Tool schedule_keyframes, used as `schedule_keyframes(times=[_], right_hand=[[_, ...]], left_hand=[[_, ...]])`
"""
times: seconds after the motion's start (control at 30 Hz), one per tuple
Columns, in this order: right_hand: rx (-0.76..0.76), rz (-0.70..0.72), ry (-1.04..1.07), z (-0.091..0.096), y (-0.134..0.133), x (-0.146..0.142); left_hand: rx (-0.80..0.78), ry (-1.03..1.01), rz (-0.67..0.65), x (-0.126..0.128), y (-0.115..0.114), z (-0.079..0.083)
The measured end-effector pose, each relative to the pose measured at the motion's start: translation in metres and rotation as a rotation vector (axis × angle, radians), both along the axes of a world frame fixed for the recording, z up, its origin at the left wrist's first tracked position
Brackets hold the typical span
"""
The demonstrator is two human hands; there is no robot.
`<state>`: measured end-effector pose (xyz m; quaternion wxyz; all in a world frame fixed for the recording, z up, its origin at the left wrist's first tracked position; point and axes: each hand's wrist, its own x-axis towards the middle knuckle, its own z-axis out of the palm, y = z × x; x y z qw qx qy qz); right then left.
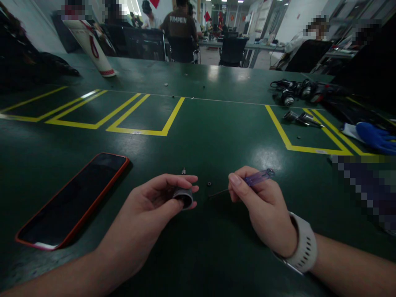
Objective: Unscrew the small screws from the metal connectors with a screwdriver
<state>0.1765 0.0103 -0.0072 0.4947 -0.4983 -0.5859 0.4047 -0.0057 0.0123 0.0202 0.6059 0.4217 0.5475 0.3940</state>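
Note:
My left hand [154, 200] is closed around a grey cylindrical part [187, 199], whose hollow end faces to the right. Its inside is dark and I cannot make out details. In my right hand [256, 194] is a small screwdriver [259, 177] with a clear purple handle, its thin shaft pointing left towards the grey part but apart from it. Between the hands a tiny dark nut-like ring [209, 184] lies on the green table. Just beyond my left fingers there is a small metal pin-like piece [183, 170].
A phone in an orange case [74, 202] lies at left on the green table [216, 132]. Metal parts [303, 119], cabled black devices [289, 97] and a blue glove [375, 136] lie at right. A white cylinder [95, 51] stands at the far left. People sit beyond.

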Motion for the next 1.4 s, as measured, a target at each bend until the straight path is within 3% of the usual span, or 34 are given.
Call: schedule_keyframes(times=[0.33,0.6,0.83,1.0,1.27,1.4], right_hand=[[0.007,0.044,-0.012,-0.0006,-0.0017,-0.0002],[0.032,-0.003,0.028,0.0017,-0.0026,-0.001],[-0.034,0.199,-0.002,0.0008,-0.0037,-0.0002],[-0.029,0.256,-0.021,0.0005,-0.004,-0.001],[0.091,0.255,-0.165,0.004,-0.0085,-0.0016],[-0.039,0.172,-0.143,0.0051,-0.0059,-0.0029]], left_hand=[[0.007,0.063,-0.033,0.0028,0.0007,0.0001],[0.05,0.081,-0.162,0.0014,-0.0005,-0.0077],[0.056,0.049,-0.017,-0.0022,0.0024,-0.0011],[0.053,0.036,0.043,-0.001,0.0015,0.0008],[0.037,0.017,0.031,0.0009,0.0022,-0.0008],[0.046,0.017,0.013,0.0,0.002,-0.0008]])
